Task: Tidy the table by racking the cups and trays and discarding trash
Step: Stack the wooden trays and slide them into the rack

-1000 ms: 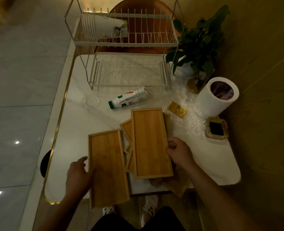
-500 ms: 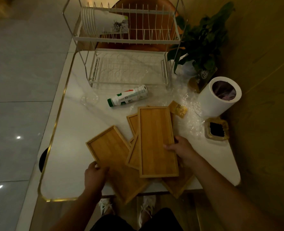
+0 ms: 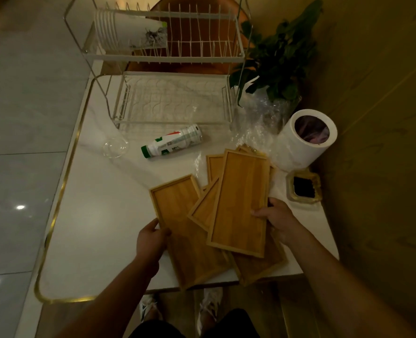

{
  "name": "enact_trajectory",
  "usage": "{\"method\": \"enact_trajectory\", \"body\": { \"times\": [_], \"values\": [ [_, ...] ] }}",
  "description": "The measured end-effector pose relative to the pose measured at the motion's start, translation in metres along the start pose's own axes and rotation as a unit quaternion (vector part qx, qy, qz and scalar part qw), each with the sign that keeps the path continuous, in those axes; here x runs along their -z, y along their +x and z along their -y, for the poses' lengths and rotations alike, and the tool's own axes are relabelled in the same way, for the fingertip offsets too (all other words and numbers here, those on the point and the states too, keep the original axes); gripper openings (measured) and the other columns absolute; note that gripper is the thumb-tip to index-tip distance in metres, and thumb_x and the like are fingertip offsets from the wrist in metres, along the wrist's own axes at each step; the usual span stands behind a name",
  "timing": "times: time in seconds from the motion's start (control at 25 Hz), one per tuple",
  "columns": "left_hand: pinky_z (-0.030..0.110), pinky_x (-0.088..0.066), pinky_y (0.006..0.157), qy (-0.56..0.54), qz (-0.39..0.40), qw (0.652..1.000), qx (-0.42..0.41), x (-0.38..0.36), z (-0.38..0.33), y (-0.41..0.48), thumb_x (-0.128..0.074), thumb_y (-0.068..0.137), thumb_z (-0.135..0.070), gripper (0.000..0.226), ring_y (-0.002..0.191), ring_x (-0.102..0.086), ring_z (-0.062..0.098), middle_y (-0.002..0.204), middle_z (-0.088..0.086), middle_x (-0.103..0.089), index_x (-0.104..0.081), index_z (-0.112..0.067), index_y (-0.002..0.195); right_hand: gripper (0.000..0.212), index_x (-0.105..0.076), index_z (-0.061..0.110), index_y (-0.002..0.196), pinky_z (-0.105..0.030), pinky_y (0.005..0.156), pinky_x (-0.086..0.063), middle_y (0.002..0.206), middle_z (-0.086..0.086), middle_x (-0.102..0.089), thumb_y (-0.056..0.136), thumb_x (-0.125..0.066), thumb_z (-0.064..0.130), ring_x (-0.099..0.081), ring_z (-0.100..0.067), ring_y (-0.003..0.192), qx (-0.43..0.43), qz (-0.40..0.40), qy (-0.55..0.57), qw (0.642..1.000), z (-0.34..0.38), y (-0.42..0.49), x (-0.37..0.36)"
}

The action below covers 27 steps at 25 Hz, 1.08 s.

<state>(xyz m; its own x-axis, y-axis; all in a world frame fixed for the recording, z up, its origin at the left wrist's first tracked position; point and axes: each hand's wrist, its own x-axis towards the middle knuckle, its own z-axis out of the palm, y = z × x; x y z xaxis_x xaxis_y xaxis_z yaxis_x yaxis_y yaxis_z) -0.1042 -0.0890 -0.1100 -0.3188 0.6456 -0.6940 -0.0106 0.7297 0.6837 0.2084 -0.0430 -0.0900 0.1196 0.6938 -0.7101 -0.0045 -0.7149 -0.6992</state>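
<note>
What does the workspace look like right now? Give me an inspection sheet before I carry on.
Surface: white table with gold rim.
Job's things: wooden trays fanned in a loose heap, some overhanging the near edge, none racked; cup stack lying on its side in the upper tier of the rack; bottle lying on its side; bin at the right edge.
Clutter: crumpled clear plastic wrap, clear round lid, square dish, potted plant.
Grippers: left hand grips the left tray; right hand holds the top tray.
Cables: nothing seen.
Surroundings: tiled floor left, wooden wall right, chair behind the rack.
</note>
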Motion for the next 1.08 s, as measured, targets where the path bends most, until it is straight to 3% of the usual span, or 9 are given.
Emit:
{"method": "enact_trajectory", "body": {
  "times": [0.28, 0.48, 0.6, 0.72, 0.84, 0.96, 1.08],
  "values": [
    [0.037, -0.055, 0.077, 0.012, 0.023, 0.999, -0.021, -0.036, -0.027, 0.021, -0.057, 0.086, -0.002, 0.053, 0.095, -0.066, 0.029, 0.123, 0.013, -0.066, -0.057, -0.014, 0.138, 0.061, -0.054, 0.005, 0.130, -0.052, 0.098, -0.050, 0.125, -0.013, -0.063, 0.076, -0.080, 0.005, -0.061, -0.034, 0.111, 0.018, -0.059, -0.023, 0.998, 0.002, -0.002, 0.017],
    [0.045, -0.058, 0.086, 0.050, 0.018, 0.997, -0.047, -0.050, -0.031, 0.030, -0.061, 0.086, -0.010, 0.055, 0.101, -0.066, 0.031, 0.127, 0.013, -0.065, -0.056, -0.017, 0.140, 0.055, -0.055, 0.020, 0.118, -0.047, 0.094, -0.052, 0.123, -0.008, -0.062, 0.073, -0.084, 0.009, -0.061, -0.026, 0.106, 0.059, -0.061, -0.065, 0.994, 0.003, -0.006, 0.016],
    [0.038, -0.058, 0.078, 0.148, 0.004, 0.986, -0.079, -0.045, -0.026, 0.029, -0.065, 0.086, -0.019, 0.055, 0.090, -0.069, 0.026, 0.114, 0.012, -0.070, -0.054, -0.016, 0.140, 0.063, -0.052, 0.017, 0.130, -0.050, 0.097, -0.051, 0.129, -0.008, -0.059, 0.075, -0.083, 0.015, -0.059, -0.026, 0.112, 0.072, -0.066, -0.085, 0.992, 0.001, -0.011, 0.018],
    [0.038, -0.055, 0.082, 0.325, -0.027, 0.937, -0.130, -0.037, -0.009, 0.020, -0.072, 0.084, -0.033, 0.058, 0.095, -0.068, 0.029, 0.117, 0.014, -0.067, -0.055, -0.012, 0.135, 0.060, -0.049, 0.020, 0.133, -0.045, 0.095, -0.050, 0.133, -0.006, -0.055, 0.081, -0.077, 0.030, -0.054, -0.024, 0.117, 0.123, -0.161, -0.179, 0.963, -0.003, -0.019, 0.014],
    [0.035, -0.052, 0.078, 0.389, -0.048, 0.902, -0.181, -0.034, 0.008, 0.011, -0.068, 0.088, -0.032, 0.045, 0.093, -0.064, 0.027, 0.114, 0.011, -0.061, -0.061, -0.014, 0.128, 0.055, -0.050, 0.020, 0.132, -0.039, 0.085, -0.049, 0.127, -0.005, -0.058, 0.085, -0.069, 0.043, -0.058, -0.024, 0.108, 0.100, -0.199, -0.220, 0.950, -0.013, -0.030, 0.005],
    [0.038, -0.056, 0.082, 0.350, -0.079, 0.921, -0.151, -0.032, 0.000, 0.016, -0.055, 0.095, -0.018, 0.036, 0.095, -0.068, 0.028, 0.117, 0.012, -0.067, -0.062, -0.011, 0.130, 0.039, -0.061, 0.017, 0.119, -0.040, 0.082, -0.052, 0.114, -0.006, -0.067, 0.090, -0.062, 0.044, -0.063, -0.025, 0.097, 0.060, -0.162, -0.238, 0.956, -0.021, -0.031, 0.002],
    [0.037, -0.057, 0.083, 0.351, -0.083, 0.920, -0.153, -0.023, -0.010, 0.021, -0.054, 0.092, -0.014, 0.037, 0.096, -0.070, 0.027, 0.115, 0.011, -0.072, -0.065, -0.011, 0.127, 0.031, -0.066, 0.017, 0.111, -0.045, 0.084, -0.055, 0.106, -0.005, -0.069, 0.094, -0.057, 0.040, -0.064, -0.023, 0.091, 0.067, -0.179, -0.232, 0.954, -0.017, -0.033, 0.006]
  ]
}}
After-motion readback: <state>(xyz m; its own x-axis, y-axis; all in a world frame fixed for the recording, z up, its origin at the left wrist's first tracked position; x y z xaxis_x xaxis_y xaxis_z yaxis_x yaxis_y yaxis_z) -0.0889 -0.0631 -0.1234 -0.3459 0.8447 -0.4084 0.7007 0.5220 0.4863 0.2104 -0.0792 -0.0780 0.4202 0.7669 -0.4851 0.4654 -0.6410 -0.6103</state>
